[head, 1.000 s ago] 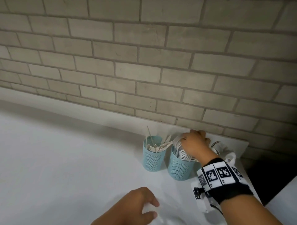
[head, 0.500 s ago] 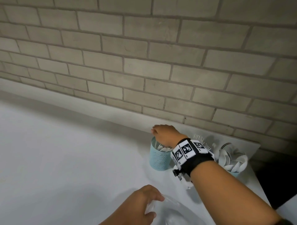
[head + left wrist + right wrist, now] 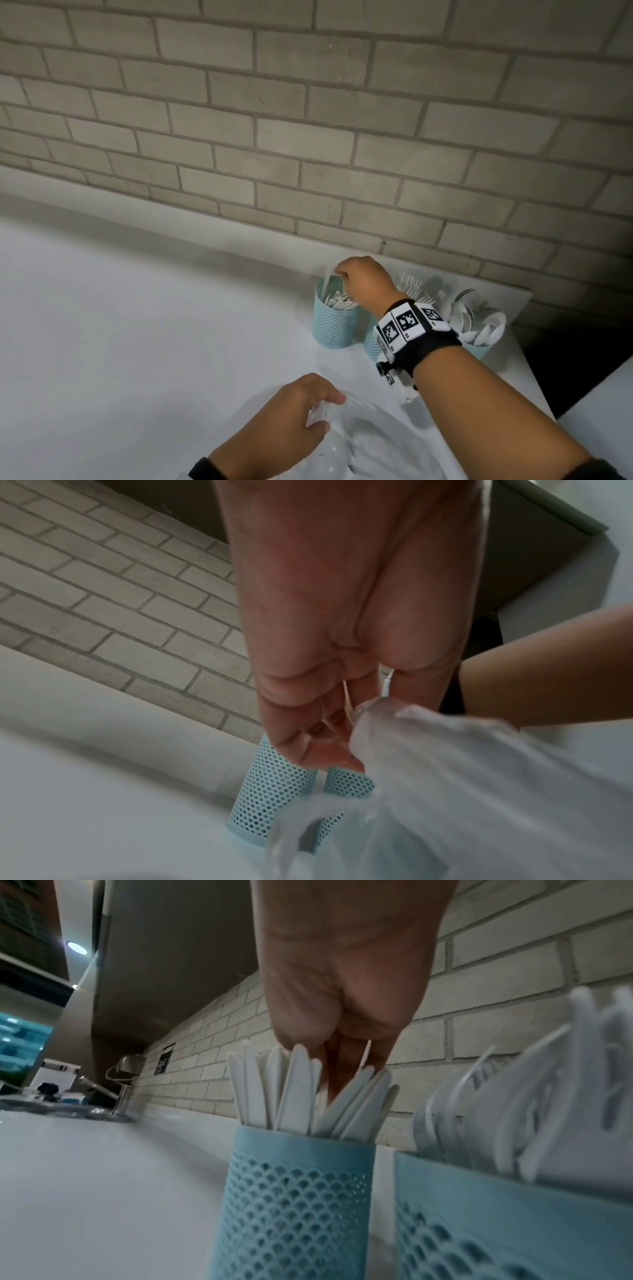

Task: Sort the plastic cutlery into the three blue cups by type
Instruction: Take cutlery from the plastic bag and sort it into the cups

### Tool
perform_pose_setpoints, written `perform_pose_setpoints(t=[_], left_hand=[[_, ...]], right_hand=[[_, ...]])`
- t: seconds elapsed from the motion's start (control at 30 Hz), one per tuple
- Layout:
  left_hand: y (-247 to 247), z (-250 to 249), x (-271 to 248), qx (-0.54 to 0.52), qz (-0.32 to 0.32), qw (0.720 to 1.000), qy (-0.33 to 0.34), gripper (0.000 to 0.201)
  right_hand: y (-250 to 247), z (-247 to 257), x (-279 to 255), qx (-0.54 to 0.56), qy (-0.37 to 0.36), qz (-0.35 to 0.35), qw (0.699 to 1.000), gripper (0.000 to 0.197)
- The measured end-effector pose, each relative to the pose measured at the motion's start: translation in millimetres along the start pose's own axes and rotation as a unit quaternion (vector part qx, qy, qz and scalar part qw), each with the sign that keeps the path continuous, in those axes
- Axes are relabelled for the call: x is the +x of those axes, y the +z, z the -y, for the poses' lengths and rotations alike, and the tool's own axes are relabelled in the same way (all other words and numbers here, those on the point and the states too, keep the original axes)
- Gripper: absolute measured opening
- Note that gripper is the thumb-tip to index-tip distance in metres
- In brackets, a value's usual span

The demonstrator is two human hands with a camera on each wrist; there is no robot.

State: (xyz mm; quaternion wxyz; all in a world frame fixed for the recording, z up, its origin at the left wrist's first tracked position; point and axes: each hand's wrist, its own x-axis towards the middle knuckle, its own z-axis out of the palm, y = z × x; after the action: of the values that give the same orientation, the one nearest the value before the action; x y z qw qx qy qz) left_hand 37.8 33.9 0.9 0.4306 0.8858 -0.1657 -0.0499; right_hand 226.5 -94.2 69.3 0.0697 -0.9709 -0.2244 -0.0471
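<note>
- The sorting looks well advanced: the left blue cup (image 3: 335, 322) stands packed with flat white handles that read as knives (image 3: 298, 1088), the middle cup (image 3: 514, 1213) holds forks (image 3: 412, 286), and the right cup (image 3: 479, 349) holds spoons (image 3: 479, 325)
- All three cups stand in a row on the white surface (image 3: 137, 342), close to the brick wall (image 3: 308, 137)
- The right hand (image 3: 364, 282) is over the left cup, fingers curled down among the knives; a thin white piece (image 3: 327, 277) rises beside its fingertips, but whether it is pinched cannot be told
- The left hand (image 3: 291, 411) grips a clear plastic bag (image 3: 370, 442) lying nearer the person; it looks flat, so little seems left to sort, though its contents are too blurred to judge
- The right wristband (image 3: 411, 325) carries black-and-white square markers, no words
- A small dark sign (image 3: 165, 1060) on the wall is too small to read; no brand shows on cups or cutlery
</note>
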Motion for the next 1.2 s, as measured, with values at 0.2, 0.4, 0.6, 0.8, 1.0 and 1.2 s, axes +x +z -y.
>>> perform_pose_setpoints(t=[0.2,0.4,0.6,0.8,1.0,1.2], left_hand=[[-0.8,-10.1,-10.8,0.073,0.067,0.994,-0.055,0.084],[1.8,-12.1,-18.5,0.063,0.028,0.996,-0.056,0.058],[7.9,-14.9,-25.5,0.124,0.016,0.989,-0.074,0.045],[16.6,-19.3,-37.4,0.173,0.037,0.982,-0.072,0.059],[11.9,-24.7,-42.8,0.136,0.048,0.987,-0.063,0.064],[8.2,-29.4,-45.5,0.127,0.039,0.989,-0.068,0.059]], right_hand=[[-43.1,11.2,-28.4,0.207,0.044,-0.123,0.970,0.032],[-69.6,30.8,-115.0,0.351,0.024,0.298,0.887,0.029],[6.5,49.1,-168.5,0.011,-0.043,0.375,0.926,0.038],[49.8,42.0,-195.2,0.057,0.016,0.324,0.944,0.059],[66.1,42.9,-208.2,0.047,-0.004,0.259,0.965,0.049],[63.4,35.3,-205.6,0.150,0.015,0.234,0.960,0.020]])
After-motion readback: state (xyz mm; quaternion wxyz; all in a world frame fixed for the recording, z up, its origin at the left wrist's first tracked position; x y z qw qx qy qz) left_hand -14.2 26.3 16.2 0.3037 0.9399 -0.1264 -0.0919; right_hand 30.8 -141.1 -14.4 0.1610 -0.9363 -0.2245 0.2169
